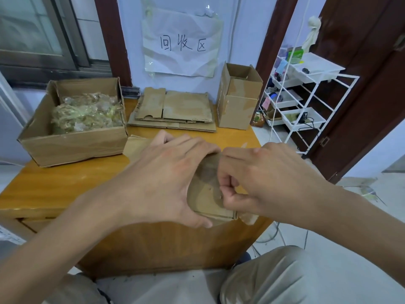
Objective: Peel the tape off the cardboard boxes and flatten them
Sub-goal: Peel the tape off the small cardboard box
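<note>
On the table [65, 185], an open box [72, 141] full of wadded tape [87, 113] sits at the left. A stack of flattened cardboard [175, 110] lies behind centre against the wall, with an upright box [237, 99] just right of it. A wire rack [306, 95] stands on the floor further right.

Matt cardboard box [210, 191] (glossy wooden table [65, 183])
</note>
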Demonstrator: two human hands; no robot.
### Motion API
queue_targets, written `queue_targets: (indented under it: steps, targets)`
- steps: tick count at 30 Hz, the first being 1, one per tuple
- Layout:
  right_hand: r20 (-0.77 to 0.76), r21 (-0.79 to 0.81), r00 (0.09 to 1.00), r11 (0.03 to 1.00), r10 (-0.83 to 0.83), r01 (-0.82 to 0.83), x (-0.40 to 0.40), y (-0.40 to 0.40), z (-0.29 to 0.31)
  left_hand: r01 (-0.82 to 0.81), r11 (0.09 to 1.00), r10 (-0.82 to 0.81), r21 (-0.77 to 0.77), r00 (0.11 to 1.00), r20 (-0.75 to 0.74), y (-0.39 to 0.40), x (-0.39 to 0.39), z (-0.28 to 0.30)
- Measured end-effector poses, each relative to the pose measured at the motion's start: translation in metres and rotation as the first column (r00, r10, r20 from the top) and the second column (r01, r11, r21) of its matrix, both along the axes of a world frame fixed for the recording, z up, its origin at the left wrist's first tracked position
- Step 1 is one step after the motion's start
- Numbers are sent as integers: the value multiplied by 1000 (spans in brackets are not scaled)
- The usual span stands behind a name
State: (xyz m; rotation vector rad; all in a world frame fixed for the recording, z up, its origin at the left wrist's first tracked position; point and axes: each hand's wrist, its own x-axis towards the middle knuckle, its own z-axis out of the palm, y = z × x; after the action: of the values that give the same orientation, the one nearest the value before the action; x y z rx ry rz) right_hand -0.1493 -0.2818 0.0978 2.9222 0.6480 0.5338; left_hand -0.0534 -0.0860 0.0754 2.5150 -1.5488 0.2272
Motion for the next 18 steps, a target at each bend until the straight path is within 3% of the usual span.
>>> queue_targets:
  steps: [5, 9, 12, 14, 16, 18]
  targets:
    - [-110, 462, 994, 884, -23, 72, -2, -10, -6, -4, 1000, 4, 3, 997, -79, 7, -2, 2]
    - [-154, 602, 988, 791, -16, 107, -9, -11, -12, -79, 997, 81, 28, 994, -79, 12, -5, 0]
    - [-144, 567, 989, 815, -46, 120, -14, -10, -12, -99, 995, 99, 12, 994, -51, 11, -9, 0]
    - [-93, 363, 989, 921, -116, 142, -16, -5, -13, -86, 996, 86, 0, 996, -27, 8, -11, 1]
    - [-65, 221, 987, 962, -148, 159, -14, 0, -14, -76, 997, 76, 2, 997, -19, 6, -13, 1]
    - [-106, 262, 984, 950, -145, 168, -10, -1, -15, -70, 998, 70, 0, 997, -18, 5, -16, 2]
